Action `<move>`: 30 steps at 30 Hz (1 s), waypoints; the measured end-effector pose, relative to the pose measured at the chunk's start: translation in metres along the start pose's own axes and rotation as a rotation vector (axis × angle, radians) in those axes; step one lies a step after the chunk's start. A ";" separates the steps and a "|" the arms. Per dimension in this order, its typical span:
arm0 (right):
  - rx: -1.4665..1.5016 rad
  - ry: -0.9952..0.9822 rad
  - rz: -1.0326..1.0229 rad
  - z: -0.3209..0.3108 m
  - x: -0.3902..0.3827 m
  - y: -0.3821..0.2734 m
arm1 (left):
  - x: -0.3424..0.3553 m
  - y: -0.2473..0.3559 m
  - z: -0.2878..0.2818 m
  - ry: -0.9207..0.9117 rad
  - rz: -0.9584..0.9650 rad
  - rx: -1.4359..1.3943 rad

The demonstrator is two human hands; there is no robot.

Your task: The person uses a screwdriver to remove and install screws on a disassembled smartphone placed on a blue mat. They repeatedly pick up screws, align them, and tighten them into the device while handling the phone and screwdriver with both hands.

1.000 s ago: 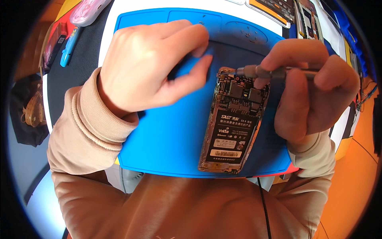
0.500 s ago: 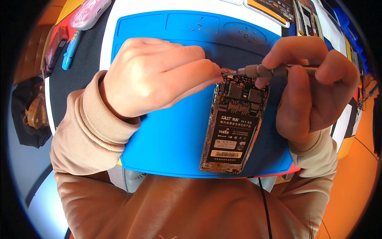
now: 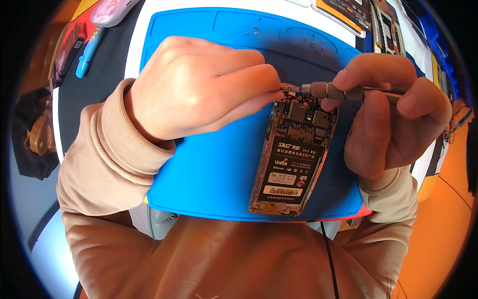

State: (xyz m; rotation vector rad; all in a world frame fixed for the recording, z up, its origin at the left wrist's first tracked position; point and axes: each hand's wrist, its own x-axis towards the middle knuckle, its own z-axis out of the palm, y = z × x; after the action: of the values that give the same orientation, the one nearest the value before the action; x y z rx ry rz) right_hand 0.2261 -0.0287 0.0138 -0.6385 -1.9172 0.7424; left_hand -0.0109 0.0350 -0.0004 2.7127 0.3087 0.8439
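An opened smartphone [image 3: 294, 149] lies on a blue work mat [image 3: 209, 179], its circuit board bare at the far end and a black battery filling the nearer part. My left hand [image 3: 214, 89] is closed in a pinch at the phone's far left corner; its fingertips are hidden behind the knuckles, so what they grip cannot be made out. Between my right thumb and fingers is a grey metal screwdriver [image 3: 326, 90], held nearly level. Its tip points left, close to the left fingertips at the phone's far edge. My right hand [image 3: 386, 119] has one fingertip on or just over the board.
Several tiny screws [image 3: 313, 42] lie in the mat's far compartments. Beyond the mat at the right are other opened device parts [image 3: 348, 12]. At the far left lie a pink-and-white case [image 3: 110, 12] and a blue pen-like item [image 3: 90, 54].
The whole view has shifted slightly. Both hands keep their grips, and the screwdriver tip stays at the phone's far edge.
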 end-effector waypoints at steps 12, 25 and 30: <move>-0.063 0.144 -0.161 0.019 -0.008 -0.005 | -0.007 -0.003 -0.003 0.011 -0.049 -0.016; -0.253 -0.045 -0.015 0.023 -0.015 -0.020 | -0.013 -0.006 0.005 0.033 -0.048 0.017; -0.266 -0.044 -0.024 0.024 -0.014 -0.020 | -0.012 -0.006 0.004 0.002 -0.056 0.026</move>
State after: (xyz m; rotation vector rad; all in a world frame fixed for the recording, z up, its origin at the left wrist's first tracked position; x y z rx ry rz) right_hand 0.2081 -0.0575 0.0111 -0.7658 -2.0804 0.4930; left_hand -0.0187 0.0359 -0.0121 2.7138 0.3966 0.8324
